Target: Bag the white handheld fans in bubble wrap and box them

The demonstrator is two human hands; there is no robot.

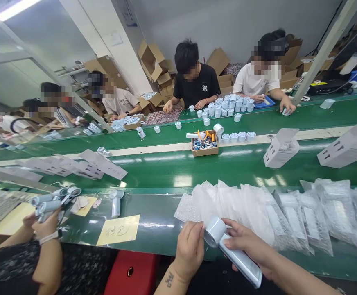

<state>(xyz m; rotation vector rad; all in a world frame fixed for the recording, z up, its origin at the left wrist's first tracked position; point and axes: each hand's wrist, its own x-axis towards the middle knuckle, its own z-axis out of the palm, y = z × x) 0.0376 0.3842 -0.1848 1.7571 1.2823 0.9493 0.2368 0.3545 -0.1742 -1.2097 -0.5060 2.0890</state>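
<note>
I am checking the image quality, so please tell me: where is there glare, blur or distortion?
Head view: ceiling light burnt out; white glare on the green belt and workbench; highlights on the blue device; people at far left soft, faces pixelated; pillar leaning, perhaps from camera tilt or lens distortion.

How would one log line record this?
right hand: holds pale-blue device | left hand: at its round head | nearby: bagged devices, yellow paper

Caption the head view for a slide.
Right hand holds a light-blue device, left hand at its round head, beside bagged units.
</note>
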